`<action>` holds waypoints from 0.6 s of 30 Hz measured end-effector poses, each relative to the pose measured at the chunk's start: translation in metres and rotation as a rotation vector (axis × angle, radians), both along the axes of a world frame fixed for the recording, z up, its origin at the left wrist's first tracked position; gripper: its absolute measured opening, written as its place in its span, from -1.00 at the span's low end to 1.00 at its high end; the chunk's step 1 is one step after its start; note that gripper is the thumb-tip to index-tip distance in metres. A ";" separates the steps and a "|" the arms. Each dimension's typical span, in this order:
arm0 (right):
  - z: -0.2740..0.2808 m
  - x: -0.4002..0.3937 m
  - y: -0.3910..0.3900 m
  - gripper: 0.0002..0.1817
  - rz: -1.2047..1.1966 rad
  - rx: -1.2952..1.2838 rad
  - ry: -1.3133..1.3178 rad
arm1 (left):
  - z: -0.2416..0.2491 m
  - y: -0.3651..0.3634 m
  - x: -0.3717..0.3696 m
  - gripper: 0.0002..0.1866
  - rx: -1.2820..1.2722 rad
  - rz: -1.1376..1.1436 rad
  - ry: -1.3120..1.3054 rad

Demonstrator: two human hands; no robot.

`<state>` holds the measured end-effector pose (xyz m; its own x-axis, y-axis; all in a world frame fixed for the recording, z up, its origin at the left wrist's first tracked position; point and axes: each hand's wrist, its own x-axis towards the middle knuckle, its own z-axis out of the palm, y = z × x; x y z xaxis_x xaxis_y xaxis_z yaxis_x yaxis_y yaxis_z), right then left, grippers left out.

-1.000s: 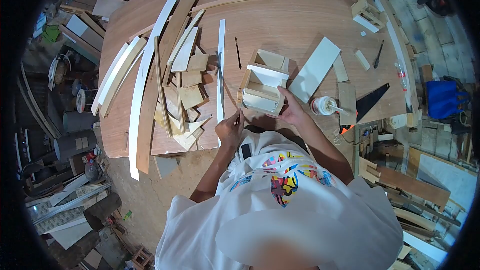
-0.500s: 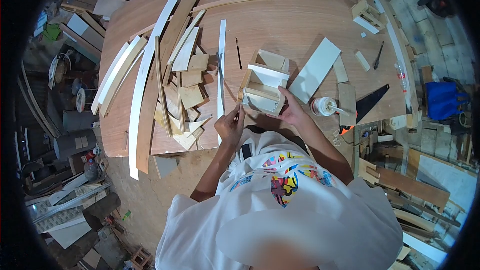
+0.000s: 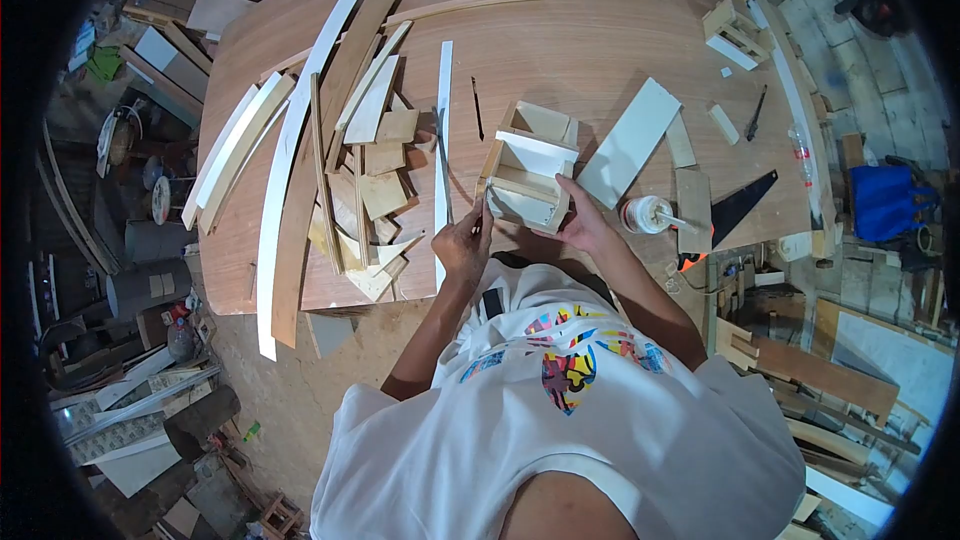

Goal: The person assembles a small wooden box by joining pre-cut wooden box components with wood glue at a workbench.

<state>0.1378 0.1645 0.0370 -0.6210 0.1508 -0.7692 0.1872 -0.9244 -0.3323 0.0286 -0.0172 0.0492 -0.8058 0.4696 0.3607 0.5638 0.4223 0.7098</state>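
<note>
A small wooden box with compartments [image 3: 530, 168], part bare wood and part white panels, is at the table's near edge in front of me. My left hand [image 3: 463, 242] pinches its lower left corner with bent fingers. On the opposite side, my right hand [image 3: 583, 217] grips the near right corner, thumb on top of the edge. Right of the box lies a white board [image 3: 632, 140]. A white tub of glue [image 3: 648, 213] with a stick in it stands beside my right forearm.
Long wooden strips [image 3: 305, 155] and plywood offcuts [image 3: 385, 190] are piled on the left. A handsaw [image 3: 742, 205] lies at the right edge, near a wooden piece [image 3: 693, 202]. A dark pencil-like tool [image 3: 477, 108] rests behind the box. Another small wooden box [image 3: 737, 35] stands at the far right.
The box and both hands stay almost in place, with only a very slight shift. My head has tilted a little, so the blurred patch at the bottom is gone.
</note>
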 end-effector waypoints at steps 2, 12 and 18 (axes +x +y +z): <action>0.000 0.000 0.000 -0.24 0.001 -0.001 0.013 | 0.002 -0.001 0.000 -0.83 -0.042 -0.009 0.018; 0.005 0.000 -0.002 -0.21 -0.004 0.023 -0.009 | 0.001 -0.006 0.003 -0.85 -0.090 -0.058 0.156; 0.005 0.000 -0.002 -0.18 -0.005 0.035 -0.007 | -0.006 -0.013 0.006 -0.84 -0.148 -0.075 0.098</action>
